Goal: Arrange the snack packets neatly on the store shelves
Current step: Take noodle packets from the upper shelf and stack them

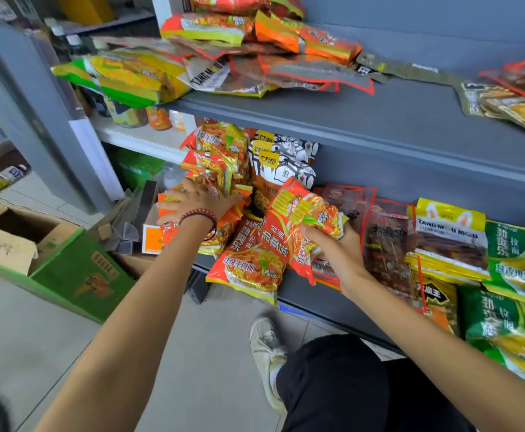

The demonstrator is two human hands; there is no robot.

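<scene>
Stock entry: grey shelving, two tiers in view, both my hands at the lower tier.

Upper shelf [379, 120], 1: packets heaped at its left end and its far right, with a bare grey stretch along the front edge between them. Lower shelf [314, 296], 1: crowded from centre frame to the right edge, only a strip of its front lip bare. Green carton [77, 275], 1, open, on the floor at left. Black-and-white pouches [286, 157], 3, upright at the back. Orange noodle pile [220, 163], 1, count unclear; my left hand [199, 202] lies flat on it, fingers spread. Orange noodle packet [298, 213], 1, centre frame, tilted, grasped in my right hand [333, 247]. Loose orange packet [248, 269], 1, overhanging the lip. Beaded bracelet [197, 215], 1, on my left wrist.
</scene>
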